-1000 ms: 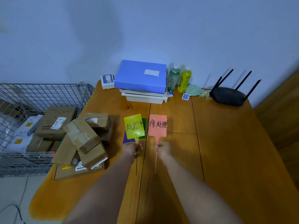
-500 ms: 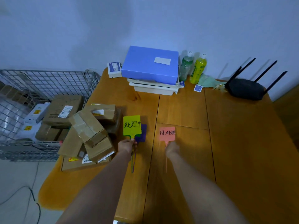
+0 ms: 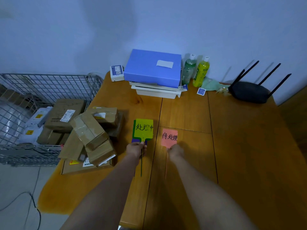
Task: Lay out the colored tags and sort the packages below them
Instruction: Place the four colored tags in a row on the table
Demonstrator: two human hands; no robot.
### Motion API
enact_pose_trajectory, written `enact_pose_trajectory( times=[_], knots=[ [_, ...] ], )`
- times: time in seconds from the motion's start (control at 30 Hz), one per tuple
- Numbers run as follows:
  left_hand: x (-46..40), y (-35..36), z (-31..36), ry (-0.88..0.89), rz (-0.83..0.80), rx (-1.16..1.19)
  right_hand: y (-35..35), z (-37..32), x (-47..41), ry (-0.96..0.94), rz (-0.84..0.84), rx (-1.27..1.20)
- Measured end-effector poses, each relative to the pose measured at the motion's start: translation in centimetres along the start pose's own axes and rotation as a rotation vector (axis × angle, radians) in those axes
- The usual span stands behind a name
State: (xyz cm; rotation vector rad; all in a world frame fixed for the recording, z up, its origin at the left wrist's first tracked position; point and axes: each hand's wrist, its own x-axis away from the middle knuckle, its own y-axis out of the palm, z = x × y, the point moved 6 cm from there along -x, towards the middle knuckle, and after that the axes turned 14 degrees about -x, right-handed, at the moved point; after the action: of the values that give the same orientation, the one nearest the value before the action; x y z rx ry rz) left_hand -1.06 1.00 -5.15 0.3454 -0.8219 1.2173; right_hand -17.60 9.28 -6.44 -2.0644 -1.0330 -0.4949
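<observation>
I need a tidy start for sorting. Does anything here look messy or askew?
Yes. The cardboard packages at the table's left edge sit in a tilted, overlapping heap. The tags in the left hand are still stacked: green and purple edges show behind the yellow tag.

Two hands are in view, the left hand (image 3: 136, 149) and the right hand (image 3: 176, 151). Four colored tags can be counted: a yellow tag (image 3: 143, 128) on top of a fanned bunch, with the edges of a green tag (image 3: 134, 128) and a purple tag (image 3: 132, 140) showing beneath it, and a separate pink tag (image 3: 169, 137). The pile of brown packages (image 3: 93, 130) on the table (image 3: 240, 155) holds at least five; the exact count cannot be told where they overlap. One wire basket (image 3: 49, 83) contains further parcels, roughly five. Two bottles (image 3: 196, 70) stand by the wall. There is one blue box (image 3: 152, 67) and one router (image 3: 250, 93) with four antennas.
</observation>
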Motion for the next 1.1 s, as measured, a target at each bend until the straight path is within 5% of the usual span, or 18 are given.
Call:
enact_pose_trajectory(
  times=[0.13, 0.3, 1.1],
  knots=[
    [1.7, 1.6, -0.2, 0.024, -0.013, 0.015, 0.0, -1.8, 2.5, -0.094, -0.205, -0.272],
    [4.0, 4.3, -0.1, 0.051, -0.038, 0.027, 0.0, -2.2, 5.6, -0.104, -0.406, -0.245],
    [5.3, 12.6, 3.3, 0.016, -0.231, -0.170, -8.2, 0.5, 2.9, -0.096, 0.040, -0.188]
  ],
)
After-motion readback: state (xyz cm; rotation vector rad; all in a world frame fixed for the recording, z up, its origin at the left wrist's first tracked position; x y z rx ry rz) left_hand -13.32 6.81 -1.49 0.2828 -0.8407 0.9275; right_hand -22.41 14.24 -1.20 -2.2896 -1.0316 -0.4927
